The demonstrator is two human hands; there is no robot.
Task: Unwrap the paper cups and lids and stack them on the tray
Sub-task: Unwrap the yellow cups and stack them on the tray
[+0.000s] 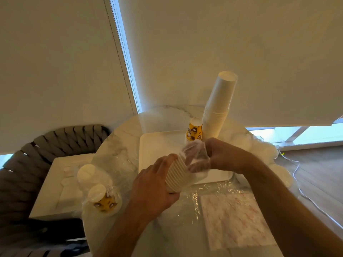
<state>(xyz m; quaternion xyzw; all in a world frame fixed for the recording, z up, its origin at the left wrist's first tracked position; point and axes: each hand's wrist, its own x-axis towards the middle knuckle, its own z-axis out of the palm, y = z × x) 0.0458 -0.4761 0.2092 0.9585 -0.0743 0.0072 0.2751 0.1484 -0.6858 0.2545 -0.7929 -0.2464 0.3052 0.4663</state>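
Currently I hold a ribbed stack of paper cups point(179, 175) on its side above the near edge of the white tray point(159, 145). My left hand point(154, 184) is wrapped round the stack's bare end; my right hand point(220, 154) pinches the clear plastic wrap point(196, 158) bunched over the far end. To do this step well, I judge the left hand should grip firmly without crushing the rims while the right draws the film straight off (not sideways). A tall white cup stack point(219, 108) and a yellow printed cup point(194, 131) stand just beyond, on the tray's far side, and are easily toppled.
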